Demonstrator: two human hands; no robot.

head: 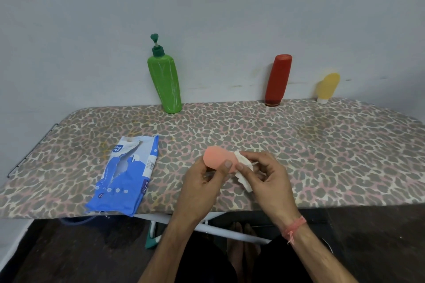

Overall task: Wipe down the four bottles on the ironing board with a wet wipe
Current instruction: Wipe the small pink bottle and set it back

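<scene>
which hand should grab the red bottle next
Probably the left hand: it holds only the pink bottle, while the right hand pinches the wet wipe. The red bottle is nearer the right, though.

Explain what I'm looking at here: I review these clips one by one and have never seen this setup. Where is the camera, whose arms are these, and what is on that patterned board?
There is no machine. A person wears one wide-angle camera on the head, looking forward and down, so the two bare arms at the bottom are their own.

The left hand holds a small pink bottle above the ironing board, fingers curled round it. The right hand pinches a white wet wipe against that bottle.

On the leopard-print cover, along the wall, stand a green pump bottle, a red bottle resting on its cap, and a small yellow bottle, also cap down. Nearer the person lies a blue wipes pack, torn open, at the board's front edge.
</scene>
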